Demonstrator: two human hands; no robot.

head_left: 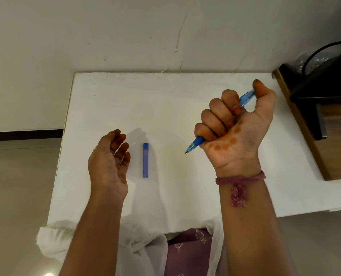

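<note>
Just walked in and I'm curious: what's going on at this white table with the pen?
A person is at a white table. Their right hand grips a blue ballpoint pen in a fist, thumb on its top end, tip pointing down and seemingly clear of the surface. Their left hand is loosely open, palm up, holding nothing, just left of a slim blue case that lies flat on the table.

Blue pen [221,121] in right hand [235,126]
</note>
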